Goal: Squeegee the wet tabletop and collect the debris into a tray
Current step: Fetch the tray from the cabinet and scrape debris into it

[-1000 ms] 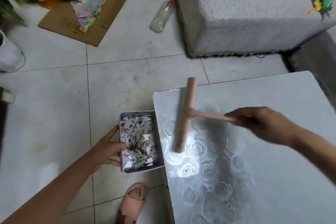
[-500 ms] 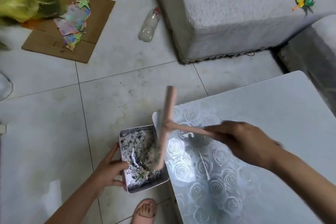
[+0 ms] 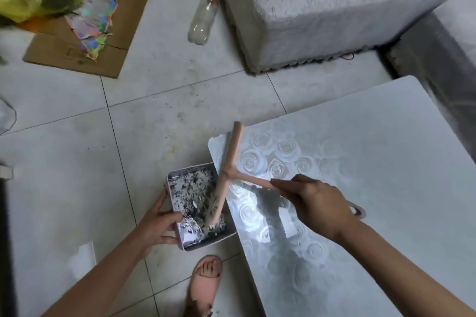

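A pink T-shaped squeegee [image 3: 228, 170] lies across the left edge of the white rose-patterned tabletop [image 3: 373, 162]. Its lower blade end dips into the tray. My right hand [image 3: 316, 208] grips the squeegee's handle over the table. The small rectangular tray [image 3: 206, 246], full of wet grey debris [image 3: 195, 195], is held against the table's left edge below the tabletop level. My left hand [image 3: 159, 221] holds the tray's left side, thumb over its rim.
A foot in a pink sandal [image 3: 204, 283] stands on the tiled floor just below the tray. A plastic bottle [image 3: 203, 20] and flattened cardboard [image 3: 85, 33] with coloured paper lie on the floor behind. A white covered block [image 3: 322, 8] stands at the back.
The squeegee has swept left from the tabletop to its edge, and its blade end now reaches down into the tray. My left hand kept holding the tray at the edge.
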